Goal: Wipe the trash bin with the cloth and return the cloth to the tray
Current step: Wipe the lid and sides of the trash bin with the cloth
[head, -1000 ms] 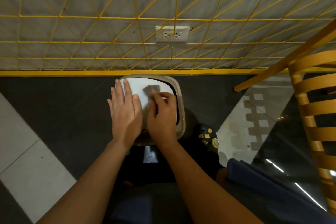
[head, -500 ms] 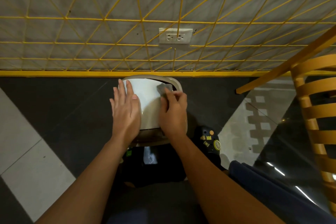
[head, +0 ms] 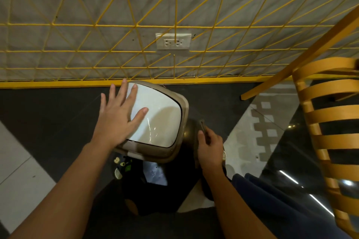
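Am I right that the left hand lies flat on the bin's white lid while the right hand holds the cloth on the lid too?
Not quite. The head view shows the right hand holding the cloth against the bin's side, off the lid; the left hand does lie flat on it.

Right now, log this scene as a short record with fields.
trash bin: tan, white lid closed, beside the yellow wire grid
left hand: flat, fingers spread, on the lid
right hand: grips the cloth against the bin's right side
tray: not in view
nearby: wall outlet, wooden chair
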